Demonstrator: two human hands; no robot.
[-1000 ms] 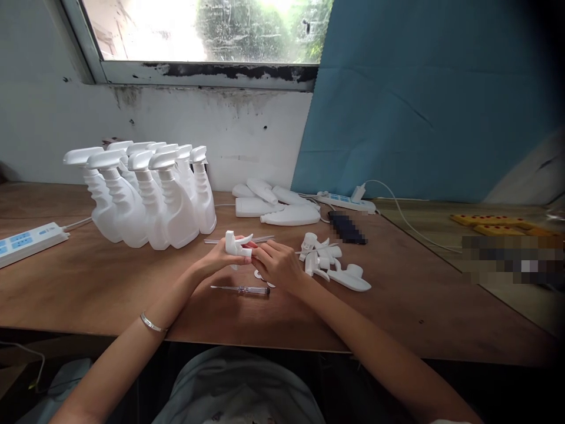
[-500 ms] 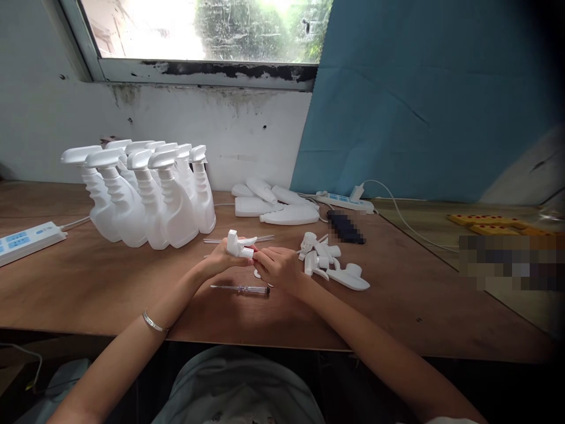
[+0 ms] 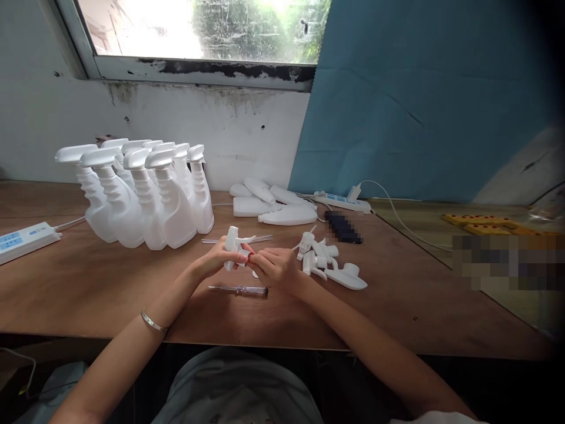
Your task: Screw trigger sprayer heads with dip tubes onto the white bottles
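Observation:
My left hand (image 3: 220,258) is closed around a white trigger spray head (image 3: 231,242), holding it up over the table with its trigger pointing right. Against its right side, my right hand (image 3: 276,266) is closed in a pinch; the fingers hide what they grip there. Below both hands lies a screwdriver (image 3: 247,290) with a clear handle and dark end. A small white disc (image 3: 255,274) rests partly hidden beneath my right fingers. Thin clear tubes (image 3: 262,238) lie just behind the hands. To the right is a loose pile of white spray heads (image 3: 311,259).
White spray bottles (image 3: 174,206) with heads fitted stand grouped at the left. Several headless white bottles (image 3: 286,215) lie at the back. Power strips (image 3: 29,240) with cords sit left and back right, near a dark phone-like slab (image 3: 343,227). The table's (image 3: 212,333) front edge is close to me.
The spray head has turned in my left hand: its ribbed collar, visible before, is now behind my fingers and more of its body shows. My right hand stays pinched beside it.

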